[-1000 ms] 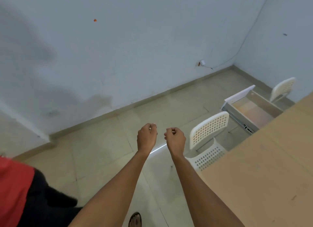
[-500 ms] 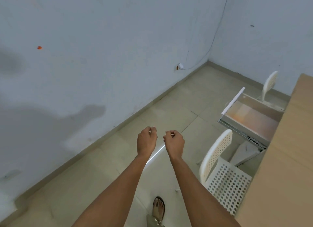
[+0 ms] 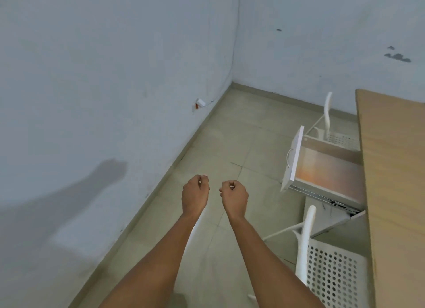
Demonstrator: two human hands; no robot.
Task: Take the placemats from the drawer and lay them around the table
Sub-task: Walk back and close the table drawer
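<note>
The light wooden bench [image 3: 395, 169] looks matt and smooth. The open white drawer [image 3: 322, 167] has a glossy laminate bottom and metal runners. The near white perforated plastic chair [image 3: 331, 277] looks smooth; the pale floor tiles [image 3: 230, 135] have a slight sheen.

We saw the table [image 3: 395, 169] along the right edge of the frame, its drawer [image 3: 326, 172] pulled out leftward at mid right. One chair [image 3: 331, 123] stood above the drawer, another chair [image 3: 326, 275] below it at lower right. Our left hand [image 3: 195, 196] and right hand [image 3: 234, 197] hung side by side, apart, at lower centre over the floor [image 3: 241, 128], left of the drawer. A wall [image 3: 103, 77] filled the left.
</note>
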